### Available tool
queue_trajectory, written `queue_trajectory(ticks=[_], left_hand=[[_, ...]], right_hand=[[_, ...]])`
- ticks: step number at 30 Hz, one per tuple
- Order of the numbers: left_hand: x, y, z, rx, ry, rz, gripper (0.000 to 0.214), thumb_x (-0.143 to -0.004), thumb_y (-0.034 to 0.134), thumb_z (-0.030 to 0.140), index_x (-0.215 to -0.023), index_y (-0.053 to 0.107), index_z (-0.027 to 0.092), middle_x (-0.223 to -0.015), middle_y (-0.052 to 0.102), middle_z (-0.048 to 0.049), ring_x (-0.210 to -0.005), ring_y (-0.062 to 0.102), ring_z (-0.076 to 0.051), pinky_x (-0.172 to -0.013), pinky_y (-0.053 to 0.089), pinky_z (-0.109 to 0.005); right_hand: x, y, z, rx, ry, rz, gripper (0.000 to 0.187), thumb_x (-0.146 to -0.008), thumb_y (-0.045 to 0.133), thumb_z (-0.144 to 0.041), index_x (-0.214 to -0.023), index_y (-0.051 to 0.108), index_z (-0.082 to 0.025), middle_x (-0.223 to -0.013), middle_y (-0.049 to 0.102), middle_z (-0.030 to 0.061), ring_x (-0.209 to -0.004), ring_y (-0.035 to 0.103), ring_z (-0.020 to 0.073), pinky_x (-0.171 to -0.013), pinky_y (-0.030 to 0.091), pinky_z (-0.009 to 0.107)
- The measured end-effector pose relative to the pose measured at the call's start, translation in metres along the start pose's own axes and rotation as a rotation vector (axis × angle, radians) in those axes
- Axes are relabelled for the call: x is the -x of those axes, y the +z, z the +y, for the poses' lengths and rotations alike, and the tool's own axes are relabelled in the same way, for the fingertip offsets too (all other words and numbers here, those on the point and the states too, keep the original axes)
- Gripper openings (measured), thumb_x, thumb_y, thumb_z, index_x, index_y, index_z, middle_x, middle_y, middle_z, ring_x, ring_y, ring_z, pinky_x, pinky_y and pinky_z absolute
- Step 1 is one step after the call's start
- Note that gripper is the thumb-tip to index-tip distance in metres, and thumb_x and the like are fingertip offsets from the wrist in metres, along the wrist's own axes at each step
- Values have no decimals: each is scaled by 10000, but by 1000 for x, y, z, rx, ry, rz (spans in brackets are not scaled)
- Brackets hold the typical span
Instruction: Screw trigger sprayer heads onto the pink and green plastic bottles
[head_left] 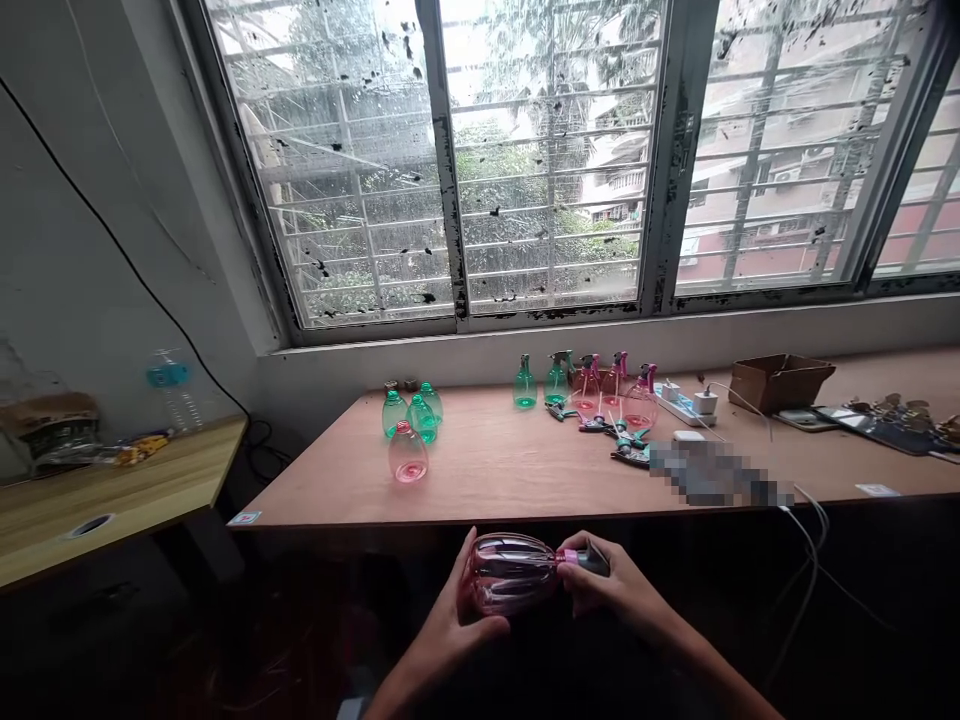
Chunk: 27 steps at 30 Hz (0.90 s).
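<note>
A clear pink spray bottle (pixel 516 572) lies sideways between my hands, in front of the table's near edge. My left hand (pixel 463 605) is wrapped round the base end of the bottle. At the neck, my right hand (pixel 596 580) grips the pink and black spray head (pixel 585 560). Whether the head is fully seated on the neck I cannot tell. Past the edge, a pink bottle without a spray head (pixel 409 455) stands upright on the table, with several green bottles (pixel 422 420) behind it.
Green and pink bottles with spray heads (pixel 556 382) stand along the back of the reddish table (pixel 480 480). Loose spray heads (pixel 630 445) lie before them. Further right are a power strip (pixel 686 403), a cardboard box (pixel 780 383) and hanging cables (pixel 814 550). A wooden desk (pixel 172 480) adjoins at left.
</note>
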<state>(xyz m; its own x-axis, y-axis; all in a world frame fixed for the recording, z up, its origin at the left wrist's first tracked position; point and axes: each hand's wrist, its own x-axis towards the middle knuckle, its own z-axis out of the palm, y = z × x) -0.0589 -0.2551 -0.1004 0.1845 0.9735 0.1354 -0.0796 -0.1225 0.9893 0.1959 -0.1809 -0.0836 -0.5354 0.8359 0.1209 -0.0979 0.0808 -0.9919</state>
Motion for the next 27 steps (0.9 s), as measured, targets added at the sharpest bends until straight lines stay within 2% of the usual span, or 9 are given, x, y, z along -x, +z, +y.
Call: queue_trajectory(ticks=[3, 6, 12, 15, 20, 27], left_hand=[[5, 2, 1, -47, -28, 22, 1049, -716, 804, 460, -1535, 178, 267, -1496, 411, -152, -1265, 515, -357, -1076, 399, -499], [7, 5, 5, -111, -37, 45, 905, -756, 776, 435, -1504, 298, 257, -1461, 475, -124, -1303, 484, -347, -1103, 376, -479], [9, 9, 10, -98, -50, 64, 1067, -748, 800, 356, -1540, 86, 305, -1492, 431, -115, -1268, 526, -317, -1104, 380, -467], [5, 6, 6, -110, -55, 60, 1069, -740, 807, 357, -1542, 105, 283, -1506, 416, -127, -1287, 507, -327, -1121, 354, -477], [-9, -6, -8, -107, -56, 58, 898, -768, 774, 396, -1507, 291, 234, -1482, 463, -122, -1310, 486, -348, -1117, 365, -482], [-24, -8, -10, -3, -12, 5, 1058, -751, 805, 311, -1541, 101, 297, -1530, 399, -116, -1362, 436, -341, -1152, 314, -492]], right_hand=[[5, 1, -3, 11, -3, 7, 426, -764, 748, -535, -928, 613, -166, -692, 656, -11, -534, 623, 135, -527, 559, 281], [8, 1, -3, 15, -8, 10, 437, -757, 747, -546, -931, 616, -168, -693, 659, -10, -542, 627, 141, -533, 560, 287], [6, 1, -1, -1, 8, -1, 442, -747, 756, -549, -937, 619, -174, -690, 650, -19, -538, 620, 137, -537, 556, 288], [3, 0, -1, 7, 6, 2, 448, -743, 754, -558, -934, 622, -174, -690, 651, -17, -539, 618, 138, -536, 552, 288], [-6, -4, 0, 2, 15, 11, 436, -749, 756, -540, -930, 614, -171, -696, 654, -16, -535, 618, 131, -535, 550, 283], [-20, -9, 9, -26, 33, 14, 413, -764, 752, -516, -932, 605, -168, -702, 661, -11, -536, 621, 133, -533, 544, 282]])
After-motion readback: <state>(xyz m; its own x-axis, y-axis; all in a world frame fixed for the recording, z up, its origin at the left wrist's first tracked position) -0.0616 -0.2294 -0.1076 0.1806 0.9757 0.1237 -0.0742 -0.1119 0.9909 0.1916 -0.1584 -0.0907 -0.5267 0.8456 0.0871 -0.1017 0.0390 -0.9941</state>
